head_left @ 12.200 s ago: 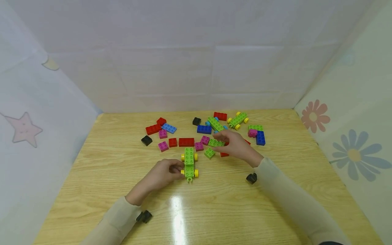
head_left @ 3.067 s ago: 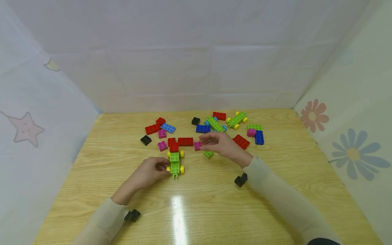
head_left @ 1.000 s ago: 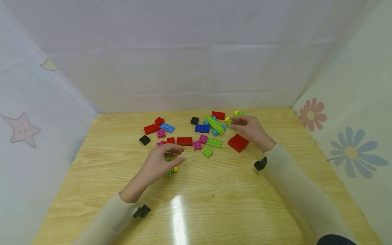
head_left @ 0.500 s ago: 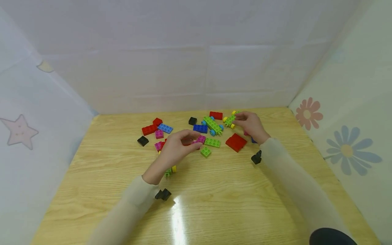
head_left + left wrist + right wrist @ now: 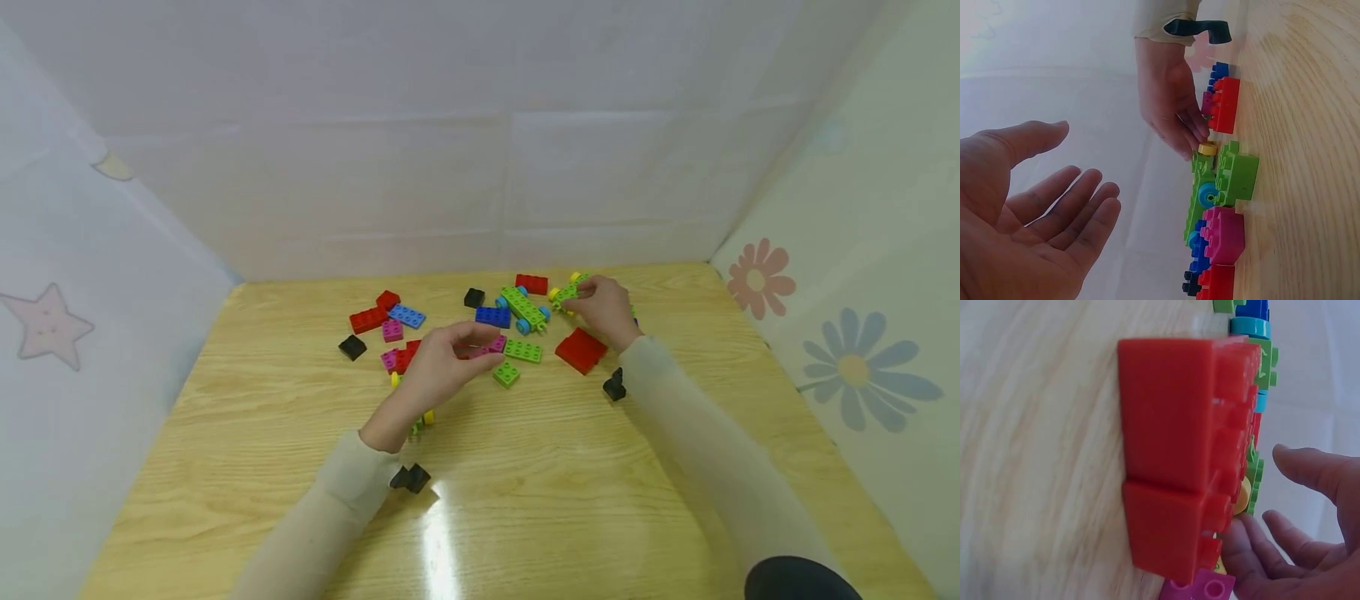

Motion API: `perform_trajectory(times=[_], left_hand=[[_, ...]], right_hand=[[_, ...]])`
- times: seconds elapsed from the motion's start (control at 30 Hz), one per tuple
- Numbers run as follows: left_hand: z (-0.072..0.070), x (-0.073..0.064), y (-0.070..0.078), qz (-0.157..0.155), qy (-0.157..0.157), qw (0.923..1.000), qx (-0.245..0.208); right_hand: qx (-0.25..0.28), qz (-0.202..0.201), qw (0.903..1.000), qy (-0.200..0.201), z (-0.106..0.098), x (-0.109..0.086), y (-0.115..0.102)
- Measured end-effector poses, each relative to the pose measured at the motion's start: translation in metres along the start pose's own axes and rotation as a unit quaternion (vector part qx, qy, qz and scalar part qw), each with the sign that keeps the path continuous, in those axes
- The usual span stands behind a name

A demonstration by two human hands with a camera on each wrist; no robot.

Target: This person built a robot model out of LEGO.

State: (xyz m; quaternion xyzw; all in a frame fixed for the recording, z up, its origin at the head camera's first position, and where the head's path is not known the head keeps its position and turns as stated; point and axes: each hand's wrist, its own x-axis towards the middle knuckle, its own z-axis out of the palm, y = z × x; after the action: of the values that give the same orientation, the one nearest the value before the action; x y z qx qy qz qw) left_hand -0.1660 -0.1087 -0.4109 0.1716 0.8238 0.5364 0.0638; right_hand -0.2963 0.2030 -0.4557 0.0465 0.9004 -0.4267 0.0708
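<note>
My left hand (image 5: 438, 367) hovers over the middle bricks with fingers loosely bent and nothing between thumb and fingers; its palm (image 5: 1029, 250) shows bare in the left wrist view. Beneath it, a green toy car base with yellow wheels (image 5: 428, 417) is mostly hidden. My right hand (image 5: 606, 310) is at another green car base with yellow wheels (image 5: 564, 298) at the back right. In the right wrist view its thumb (image 5: 1310, 469) stands apart from the fingers, which are near a yellow wheel (image 5: 1242, 497); whether they touch, I cannot tell.
Beside the right hand lie red bricks (image 5: 581, 351) and a green car base with blue wheels (image 5: 523, 308). Nearer are a flat green brick (image 5: 522, 350) and a small green brick (image 5: 506, 374). Red, pink, black and light blue bricks (image 5: 407, 315) lie back left.
The near car base has shifted left, with a red brick at its far end 3.1 seconds ago. Since then, my left hand has moved right off it, and my right hand has moved to the back right.
</note>
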Motion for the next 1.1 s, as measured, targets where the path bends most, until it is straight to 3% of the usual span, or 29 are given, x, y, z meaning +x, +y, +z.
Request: perform_trajectory(times=[0.6,0.87,1.1], left_hand=[[0.006,0.003,-0.007,-0.006,-0.014,0.9998,-0.008],[0.008,0.004,-0.008,-0.017,-0.020,0.9996,-0.009],[0.010,0.003,-0.009,-0.009,-0.023,0.9997,0.005]], right_hand=[[-0.068,0.023,0.9968,0.035,0.011,0.002,-0.005],[-0.067,0.017,0.9967,0.043,0.011,0.003,-0.005],[-0.037,0.016,0.9989,0.025,0.009,-0.002,-0.002]])
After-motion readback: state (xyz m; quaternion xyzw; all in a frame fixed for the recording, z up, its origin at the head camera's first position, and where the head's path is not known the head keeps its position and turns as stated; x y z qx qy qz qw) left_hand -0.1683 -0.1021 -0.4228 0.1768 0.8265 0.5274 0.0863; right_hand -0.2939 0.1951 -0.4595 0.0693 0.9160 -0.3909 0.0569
